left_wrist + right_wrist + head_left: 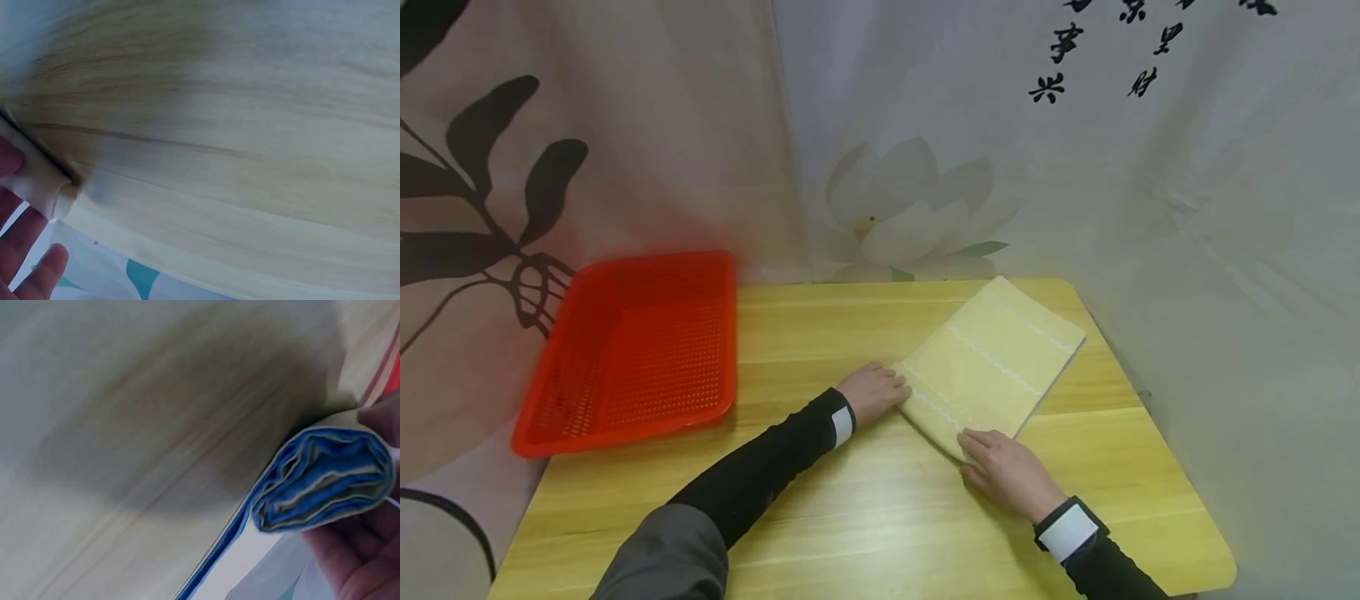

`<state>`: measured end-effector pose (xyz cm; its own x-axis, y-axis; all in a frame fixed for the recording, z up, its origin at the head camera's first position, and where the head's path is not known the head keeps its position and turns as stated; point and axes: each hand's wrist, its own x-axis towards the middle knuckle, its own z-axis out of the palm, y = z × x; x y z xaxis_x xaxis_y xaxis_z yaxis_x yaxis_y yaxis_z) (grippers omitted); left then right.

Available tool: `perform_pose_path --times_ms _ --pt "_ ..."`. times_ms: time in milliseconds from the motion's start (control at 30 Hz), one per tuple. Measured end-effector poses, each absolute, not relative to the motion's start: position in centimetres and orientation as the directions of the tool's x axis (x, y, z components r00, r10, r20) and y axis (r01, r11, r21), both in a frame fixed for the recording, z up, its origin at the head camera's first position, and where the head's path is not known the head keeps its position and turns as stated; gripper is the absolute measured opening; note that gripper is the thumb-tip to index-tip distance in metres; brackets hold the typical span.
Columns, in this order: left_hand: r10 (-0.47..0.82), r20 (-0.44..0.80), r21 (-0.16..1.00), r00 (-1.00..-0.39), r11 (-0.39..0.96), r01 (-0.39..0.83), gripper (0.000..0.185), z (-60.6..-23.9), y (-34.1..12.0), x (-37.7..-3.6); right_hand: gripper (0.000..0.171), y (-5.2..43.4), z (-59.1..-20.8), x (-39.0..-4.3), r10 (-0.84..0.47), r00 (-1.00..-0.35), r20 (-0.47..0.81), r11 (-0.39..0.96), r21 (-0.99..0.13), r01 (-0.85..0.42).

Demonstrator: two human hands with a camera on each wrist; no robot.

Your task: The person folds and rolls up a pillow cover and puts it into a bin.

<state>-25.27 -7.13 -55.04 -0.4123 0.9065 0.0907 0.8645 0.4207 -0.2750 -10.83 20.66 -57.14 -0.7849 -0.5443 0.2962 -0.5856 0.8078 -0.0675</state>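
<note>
Your hands at the folded towel, centre right of the table.
Your left hand [874, 390] and right hand [1006, 471] pinch the yellow towel's [992, 365] near rolled edge; the red basket [632, 350] at left holds nothing.

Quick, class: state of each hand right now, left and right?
Left hand: grips the near-left end of the folded yellow towel.
Right hand: fingers curled round the towel's rolled near edge, holding it.

Fingertips of both hands hidden under the towel [992, 367]; wrist views blurred, cropped.
</note>
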Motion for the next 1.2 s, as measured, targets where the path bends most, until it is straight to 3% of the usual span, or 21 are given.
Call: perform_pose_path --times_ms 200,400,633,900,1033,1200 --pt "0.896 0.059 -0.237 -0.440 0.441 0.866 0.018 -55.4 -7.4 -25.5 0.039 21.4 -57.1 -11.4 -0.545 -0.762 0.350 0.774 -0.141 -0.618" --pt "0.883 0.096 -0.192 -0.460 0.470 0.862 0.018 -55.7 -7.5 -25.5 0.033 22.0 -57.2 -11.4 -0.482 -0.813 0.328 0.797 -0.220 -0.562" --pt "0.853 0.186 -0.038 -0.487 0.502 0.864 0.016 -55.6 -7.6 -25.5 0.031 22.3 -57.0 -11.1 -0.420 -0.868 0.265 0.814 -0.313 -0.489" --pt "0.791 0.182 0.193 -0.584 0.554 0.810 0.024 -54.7 -7.9 -25.5 0.035 22.5 -56.4 -10.9 -0.352 -0.908 0.226 0.814 -0.406 -0.416" --pt "0.787 0.144 0.242 -0.600 0.560 0.792 0.024 -53.9 -8.0 -25.5 0.039 22.4 -56.3 -10.7 -0.384 -0.874 0.299 0.819 -0.326 -0.471" --pt "0.799 0.090 0.251 -0.595 0.560 0.790 0.022 -53.1 -8.0 -25.8 0.057 21.9 -56.0 -10.3 -0.479 -0.751 0.454 0.805 -0.113 -0.582"
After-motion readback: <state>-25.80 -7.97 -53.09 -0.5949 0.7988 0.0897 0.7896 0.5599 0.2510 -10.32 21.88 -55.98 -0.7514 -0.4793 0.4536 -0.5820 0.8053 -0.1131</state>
